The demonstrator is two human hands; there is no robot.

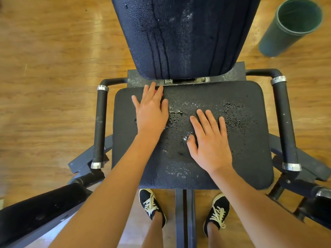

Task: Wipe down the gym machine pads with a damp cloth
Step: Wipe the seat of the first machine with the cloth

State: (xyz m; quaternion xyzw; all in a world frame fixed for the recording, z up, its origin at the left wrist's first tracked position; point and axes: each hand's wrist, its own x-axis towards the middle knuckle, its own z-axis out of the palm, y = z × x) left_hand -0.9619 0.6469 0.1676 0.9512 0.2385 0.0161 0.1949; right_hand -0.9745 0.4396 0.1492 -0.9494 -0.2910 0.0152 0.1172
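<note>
Black bumpy seat pad (250, 140) is wet with drops, and the left hand (152, 111) presses flat, fingers straight, on a small red cloth (160, 92) near its back edge, likely to rub it clean, while the flat, empty right hand (212, 142) leans mid-pad for balance.

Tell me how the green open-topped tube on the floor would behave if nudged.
The green tube stands tall on a narrow base, so a push near its rim would probably tip it. It looks thin-walled and hollow, likely light for its size. Being round, it would probably roll across the smooth wooden floor once down.
</note>
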